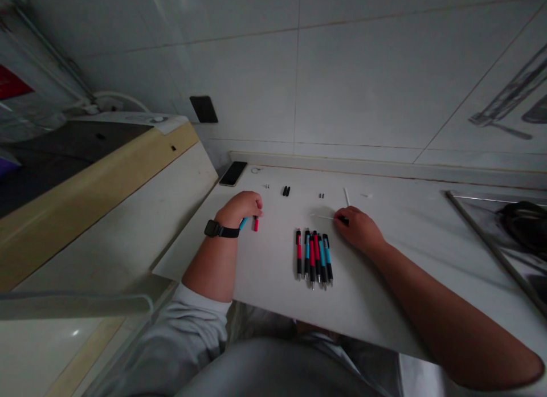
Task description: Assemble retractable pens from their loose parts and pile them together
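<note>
My left hand (244, 206) is closed, fingers curled down at the counter by a red pen barrel (256, 224) and a blue pen barrel (243, 223). Its fingertips are partly hidden, so whatever they pinch does not show. Further right, my right hand (358, 227) is closed in a pinch on a thin whitish pen refill (325, 217), whose end points left. A small black piece shows at those fingertips. Between the hands lies a cluster of red and blue click pens (311, 257) with black grips. A white stick-like tube (346, 196) lies just beyond my right hand.
Along the back lie a phone (233, 174), small metal parts (267, 186), two black grips (286, 191), two tiny dark parts (321, 196) and a small clear piece (366, 195). A metal-edged stove (491, 232) borders the right; a raised pale cabinet (128, 197) stands left.
</note>
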Available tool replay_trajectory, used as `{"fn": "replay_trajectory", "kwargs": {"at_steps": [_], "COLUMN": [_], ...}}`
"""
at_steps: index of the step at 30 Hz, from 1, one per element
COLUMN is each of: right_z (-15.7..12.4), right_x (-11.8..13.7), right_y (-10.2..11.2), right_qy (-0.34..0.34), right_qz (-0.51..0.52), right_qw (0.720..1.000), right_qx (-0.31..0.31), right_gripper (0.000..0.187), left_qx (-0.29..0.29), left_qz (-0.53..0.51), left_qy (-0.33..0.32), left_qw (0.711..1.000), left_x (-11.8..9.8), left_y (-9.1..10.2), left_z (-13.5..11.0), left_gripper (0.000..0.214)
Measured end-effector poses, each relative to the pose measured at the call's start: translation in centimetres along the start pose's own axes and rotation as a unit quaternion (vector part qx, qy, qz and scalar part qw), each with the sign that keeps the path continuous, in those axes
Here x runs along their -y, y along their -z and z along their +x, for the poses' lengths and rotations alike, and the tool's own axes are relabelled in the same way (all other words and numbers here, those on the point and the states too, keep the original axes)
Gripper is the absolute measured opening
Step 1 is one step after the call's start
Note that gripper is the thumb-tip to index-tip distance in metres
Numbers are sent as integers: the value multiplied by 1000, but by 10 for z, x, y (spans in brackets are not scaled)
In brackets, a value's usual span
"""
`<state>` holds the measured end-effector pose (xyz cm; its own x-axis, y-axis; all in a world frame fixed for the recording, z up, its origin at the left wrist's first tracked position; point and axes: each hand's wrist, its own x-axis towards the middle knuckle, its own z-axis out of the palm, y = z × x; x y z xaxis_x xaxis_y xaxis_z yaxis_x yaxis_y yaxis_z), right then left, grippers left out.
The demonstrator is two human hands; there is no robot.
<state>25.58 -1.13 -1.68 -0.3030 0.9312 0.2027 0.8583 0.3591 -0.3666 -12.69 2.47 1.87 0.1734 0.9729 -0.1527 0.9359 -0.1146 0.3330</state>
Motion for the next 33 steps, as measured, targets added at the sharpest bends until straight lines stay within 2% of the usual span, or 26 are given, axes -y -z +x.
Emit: {"fn": "replay_trajectory", "kwargs": {"at_steps": [9,15,24,27,29,31,33], "right_z": [1,1,1,2,3,4,4], "right_x": [-3,-4,-4,-2,1,7,13], "right_y": [-2,-1,2,3,3,4,6], "right_qy": [7,7,8,5,-4,-16,-29], "right_qz": [4,3,14,54,128,250,382], "right_qw": [1000,1000,1000,998,992,968,924], "right_qx": [0,0,-1,-17,-18,-1,11], "right_gripper": [19,19,19,18,17,19,25], "left_qx": [10,-1,10,-2,-46,-109,-124], "left_qz": [-6,28,44,20,-17,-71,-136], "left_qy": [19,24,49,37,5,-65,-137], "left_qw": [1000,999,998,999,999,989,973], "left_x": [11,16,8,-3,-19,-43,-71], "left_y": [2,2,11,13,10,0,-15], "left_z": [0,0,-7,-9,-9,-8,-10], "left_gripper": [14,14,16,15,15,17,20]}}
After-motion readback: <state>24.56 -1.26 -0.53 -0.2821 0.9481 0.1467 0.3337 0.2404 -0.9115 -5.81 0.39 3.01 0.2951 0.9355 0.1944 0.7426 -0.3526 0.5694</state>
